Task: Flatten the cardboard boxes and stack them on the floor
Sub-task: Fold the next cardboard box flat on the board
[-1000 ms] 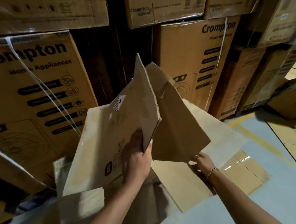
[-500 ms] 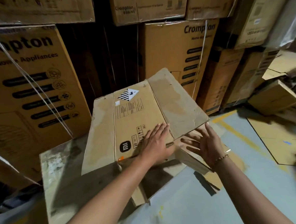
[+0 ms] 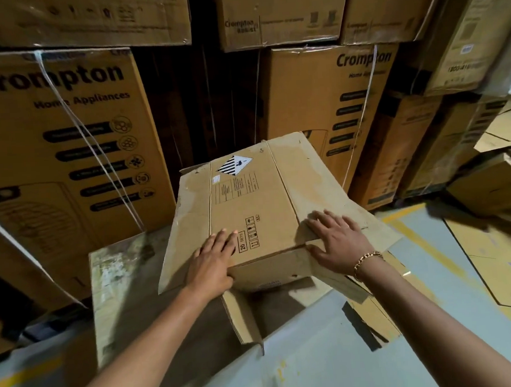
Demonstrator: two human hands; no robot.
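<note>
The half-collapsed cardboard box [image 3: 248, 199], set over flattened sheets [image 3: 120, 289] on the floor [image 3: 316, 367], is pressed under the flat, uncurled left hand [image 3: 212, 263] and right hand [image 3: 335, 242], and is judged light, stiff yet creasable, best gripped along its near edges.

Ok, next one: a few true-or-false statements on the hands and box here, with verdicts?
1. The left hand and the right hand both press open-palmed on the cardboard box. True.
2. The right wrist wears a chain bracelet. True.
3. The box is pressed fully flat. False: a side wall stands under its top panel.
4. The left hand covers the striped diamond label. False: it sits at the far end, clear of both hands.
5. The big cartons behind read Crompton. True.
</note>
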